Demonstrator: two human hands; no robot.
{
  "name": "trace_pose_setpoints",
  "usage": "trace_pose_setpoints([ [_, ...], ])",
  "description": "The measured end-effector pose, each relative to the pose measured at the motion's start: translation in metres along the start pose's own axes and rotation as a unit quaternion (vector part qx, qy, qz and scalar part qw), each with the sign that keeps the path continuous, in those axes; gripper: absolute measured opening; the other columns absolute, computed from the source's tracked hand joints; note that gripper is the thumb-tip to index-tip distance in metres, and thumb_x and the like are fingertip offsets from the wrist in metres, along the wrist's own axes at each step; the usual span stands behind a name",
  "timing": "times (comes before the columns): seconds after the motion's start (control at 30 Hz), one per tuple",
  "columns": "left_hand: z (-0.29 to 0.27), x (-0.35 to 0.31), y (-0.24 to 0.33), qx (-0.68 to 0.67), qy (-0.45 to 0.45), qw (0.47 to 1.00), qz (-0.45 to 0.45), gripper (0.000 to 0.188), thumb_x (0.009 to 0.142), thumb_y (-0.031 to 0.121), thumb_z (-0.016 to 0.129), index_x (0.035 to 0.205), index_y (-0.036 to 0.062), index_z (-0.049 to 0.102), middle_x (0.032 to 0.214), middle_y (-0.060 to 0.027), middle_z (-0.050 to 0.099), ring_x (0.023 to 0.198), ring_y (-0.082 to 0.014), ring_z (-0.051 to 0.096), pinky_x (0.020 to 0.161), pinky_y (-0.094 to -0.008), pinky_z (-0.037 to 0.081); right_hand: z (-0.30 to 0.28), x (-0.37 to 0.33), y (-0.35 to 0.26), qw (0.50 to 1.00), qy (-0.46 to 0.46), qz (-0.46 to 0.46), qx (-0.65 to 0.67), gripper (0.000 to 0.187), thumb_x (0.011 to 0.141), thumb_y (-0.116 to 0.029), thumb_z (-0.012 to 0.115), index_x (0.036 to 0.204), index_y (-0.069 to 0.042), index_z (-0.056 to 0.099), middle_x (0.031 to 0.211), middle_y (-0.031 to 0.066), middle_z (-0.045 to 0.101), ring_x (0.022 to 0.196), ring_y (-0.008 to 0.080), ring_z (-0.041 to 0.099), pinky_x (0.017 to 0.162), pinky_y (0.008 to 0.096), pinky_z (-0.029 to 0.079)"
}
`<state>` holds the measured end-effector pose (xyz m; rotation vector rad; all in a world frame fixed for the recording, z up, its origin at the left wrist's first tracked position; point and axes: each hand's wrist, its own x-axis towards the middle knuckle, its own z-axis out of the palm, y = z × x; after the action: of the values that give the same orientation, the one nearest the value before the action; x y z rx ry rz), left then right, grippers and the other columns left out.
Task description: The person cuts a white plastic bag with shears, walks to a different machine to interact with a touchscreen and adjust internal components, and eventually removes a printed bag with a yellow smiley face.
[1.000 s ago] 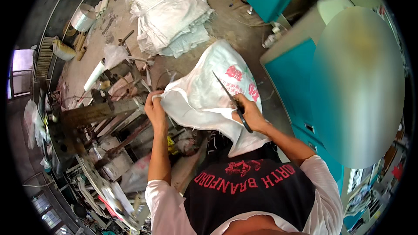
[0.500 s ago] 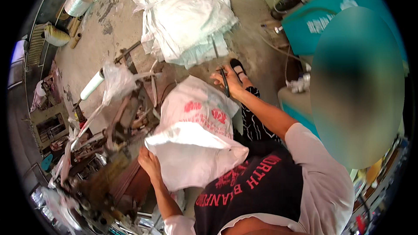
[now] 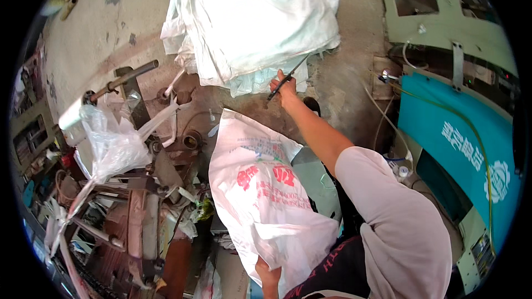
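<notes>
A white woven sack (image 3: 266,182) with red and blue print hangs in front of my body. At its lower end, my left hand (image 3: 268,272) grips the edge, its fingers partly covered by the material. My right hand (image 3: 284,87) reaches forward, closed around a slim dark tool with a long thin blade; its exact kind cannot be made out. The tool (image 3: 288,80) points toward a big pile of white woven sacks (image 3: 260,16) on the floor, its tip at the pile's near edge.
A teal machine panel (image 3: 443,133) with white markings stands on the right beneath a pale green frame (image 3: 413,30). On the left are a metal bar (image 3: 124,82), crumpled clear plastic film (image 3: 113,147) and rusty machine parts (image 3: 138,216). A cable (image 3: 463,113) loops across the panel.
My right hand has moved forward with the tool to the pile's near edge. The sack in my left hand has swung down, so its mouth no longer faces up. The view has shifted.
</notes>
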<state>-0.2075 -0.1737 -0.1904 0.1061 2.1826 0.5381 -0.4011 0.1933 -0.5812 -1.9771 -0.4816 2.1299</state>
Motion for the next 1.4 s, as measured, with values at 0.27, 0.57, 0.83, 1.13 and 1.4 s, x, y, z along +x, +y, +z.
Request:
trace_pose_setpoints([
  [0.27, 0.026, -0.014, -0.007, -0.078, 0.189, 0.970, -0.133, 0.035, 0.074, 0.020, 0.064, 0.102, -0.0011, 0.060, 0.095, -0.0189, 0.064, 0.078, -0.0308, 0.061, 0.074, -0.0406, 0.046, 0.081, 0.093, 0.048, 0.990, 0.083, -0.022, 0.110, 0.021, 0.079, -0.013, 0.073, 0.089, -0.004, 0.056, 0.067, 0.0074, 0.058, 0.050, 0.0190, 0.055, 0.039, 0.0313, 0.045],
  [0.57, -0.049, 0.048, 0.064, 0.107, 0.259, 0.958, 0.057, 0.046, 0.069, -0.005, 0.058, 0.113, 0.0070, 0.062, 0.118, -0.0165, 0.058, 0.081, -0.0307, 0.060, 0.066, -0.0354, 0.050, -0.089, -0.015, -0.026, 0.985, -0.054, -0.120, -0.109, 0.018, 0.081, -0.015, 0.062, 0.092, -0.004, 0.052, 0.066, 0.0064, 0.052, 0.047, 0.0197, 0.049, 0.041, 0.0344, 0.040],
  [0.83, -0.018, 0.140, 0.150, 0.237, -0.156, 0.919, 0.272, 0.033, 0.087, 0.028, 0.052, 0.116, 0.0158, 0.061, 0.114, -0.0045, 0.062, 0.094, -0.0293, 0.058, 0.072, -0.0427, 0.053, -0.194, -0.267, -0.164, 0.950, -0.129, -0.171, -0.228, 0.033, 0.079, -0.009, 0.064, 0.106, -0.006, 0.046, 0.075, 0.0030, 0.052, 0.058, 0.0118, 0.053, 0.050, 0.0275, 0.043],
  [1.13, 0.022, 0.218, 0.286, -0.366, -0.073, 0.923, 0.092, 0.055, 0.093, 0.048, 0.047, 0.120, 0.0008, 0.054, 0.099, -0.0147, 0.064, 0.092, -0.0213, 0.060, 0.083, -0.0310, 0.045, -0.224, -0.395, -0.233, 0.834, -0.303, -0.181, -0.424, 0.033, 0.077, 0.005, 0.059, 0.105, -0.008, 0.047, 0.086, -0.0043, 0.043, 0.077, 0.0060, 0.041, 0.066, 0.0200, 0.035],
  [1.4, 0.058, 0.200, 0.290, 0.027, -0.065, 0.991, 0.115, 0.058, 0.076, 0.022, 0.060, 0.125, -0.0028, 0.042, 0.097, -0.0268, 0.063, 0.088, -0.0426, 0.061, 0.077, -0.0472, 0.049, -0.249, -0.429, -0.287, 0.686, -0.215, -0.292, -0.631, 0.028, 0.076, -0.005, 0.072, 0.099, -0.003, 0.056, 0.071, 0.0045, 0.056, 0.062, 0.0081, 0.048, 0.056, 0.0264, 0.040],
])
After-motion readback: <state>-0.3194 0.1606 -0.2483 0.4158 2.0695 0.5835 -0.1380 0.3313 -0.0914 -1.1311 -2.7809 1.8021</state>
